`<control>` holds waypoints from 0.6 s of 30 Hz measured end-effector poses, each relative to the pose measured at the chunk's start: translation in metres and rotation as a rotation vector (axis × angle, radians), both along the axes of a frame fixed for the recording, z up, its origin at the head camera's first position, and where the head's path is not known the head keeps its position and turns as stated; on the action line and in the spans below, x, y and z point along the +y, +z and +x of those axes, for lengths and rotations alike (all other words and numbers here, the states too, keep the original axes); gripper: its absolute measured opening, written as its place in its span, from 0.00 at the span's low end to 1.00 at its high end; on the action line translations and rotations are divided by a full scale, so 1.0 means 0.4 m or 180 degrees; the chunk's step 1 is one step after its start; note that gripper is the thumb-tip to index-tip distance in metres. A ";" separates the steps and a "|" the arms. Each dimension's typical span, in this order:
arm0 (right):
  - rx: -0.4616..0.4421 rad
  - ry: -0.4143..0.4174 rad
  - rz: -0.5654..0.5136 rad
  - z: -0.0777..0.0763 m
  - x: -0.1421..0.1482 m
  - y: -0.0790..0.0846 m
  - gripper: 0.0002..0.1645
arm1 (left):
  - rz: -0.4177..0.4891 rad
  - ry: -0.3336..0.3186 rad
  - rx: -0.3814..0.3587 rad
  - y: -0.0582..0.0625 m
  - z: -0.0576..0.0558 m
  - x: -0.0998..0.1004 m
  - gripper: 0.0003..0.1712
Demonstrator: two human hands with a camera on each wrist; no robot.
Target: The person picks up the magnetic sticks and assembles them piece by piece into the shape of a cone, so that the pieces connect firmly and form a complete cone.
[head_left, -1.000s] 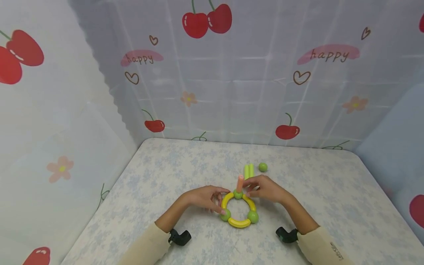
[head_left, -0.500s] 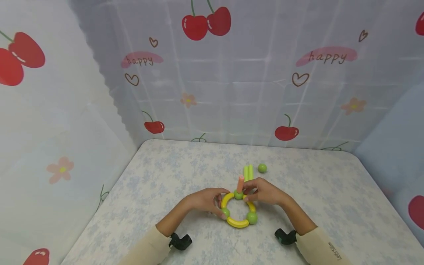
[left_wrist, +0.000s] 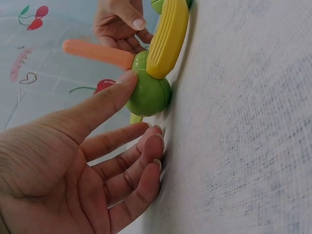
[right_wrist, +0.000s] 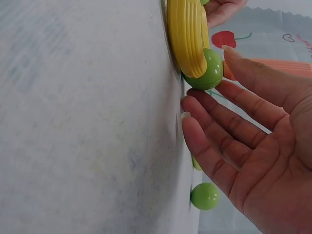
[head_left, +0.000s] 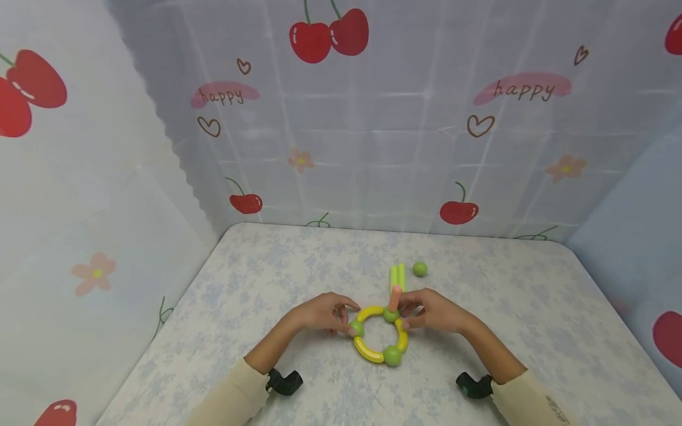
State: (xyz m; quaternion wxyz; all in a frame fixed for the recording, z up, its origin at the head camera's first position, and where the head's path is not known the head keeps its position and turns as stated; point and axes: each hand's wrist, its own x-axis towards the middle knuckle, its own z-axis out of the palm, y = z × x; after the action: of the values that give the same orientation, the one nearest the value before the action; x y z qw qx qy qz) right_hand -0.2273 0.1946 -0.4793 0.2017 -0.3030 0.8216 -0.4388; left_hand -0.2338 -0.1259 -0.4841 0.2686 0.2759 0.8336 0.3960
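Observation:
A ring of yellow curved toy sticks (head_left: 369,351) joined by green balls (head_left: 392,355) lies on the table. An orange stick (head_left: 395,297) stands up from the ball at its far side, leaning slightly right. My left hand (head_left: 322,312) is at the ring's left; in the left wrist view its thumb touches a green ball (left_wrist: 150,95), with the other fingers loosely bent beside it. On the right side, my right hand (head_left: 437,310) has its thumb at a yellow stick and its index finger by the orange stick. Its fingers are relaxed in the right wrist view, close around a green ball (right_wrist: 208,73).
Behind the ring, two light green straight sticks (head_left: 398,277) lie side by side. A loose green ball (head_left: 420,269) sits to their right. A cherry-print curtain (head_left: 373,118) surrounds the patterned table (head_left: 277,254) at the back and sides.
The ring has turned clockwise seen from above. Its left ball moved away from me, the near right ball came left, and the orange stick shifted right. Both hands moved with it.

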 end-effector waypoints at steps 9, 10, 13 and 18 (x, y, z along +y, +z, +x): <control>-0.0039 -0.0070 0.0085 0.028 0.026 0.012 0.19 | 0.0086 0.0177 -0.0023 -0.003 -0.013 -0.002 0.17; -0.0046 -0.0077 0.0085 0.032 0.030 0.012 0.19 | 0.0096 0.0196 -0.0016 -0.006 -0.015 -0.001 0.16; -0.0083 -0.0076 0.0070 0.040 0.040 0.010 0.21 | 0.0104 0.0241 0.0023 -0.012 -0.021 0.003 0.15; -0.0206 -0.0070 0.0053 0.057 0.050 0.010 0.20 | 0.0110 0.0339 0.0106 -0.021 -0.028 0.016 0.17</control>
State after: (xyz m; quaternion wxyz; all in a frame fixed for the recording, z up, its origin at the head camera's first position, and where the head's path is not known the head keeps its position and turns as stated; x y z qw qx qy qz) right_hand -0.2046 0.2145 -0.4753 0.2259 -0.2779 0.8215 -0.4438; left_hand -0.2450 -0.1197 -0.4925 0.2284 0.2423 0.8445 0.4195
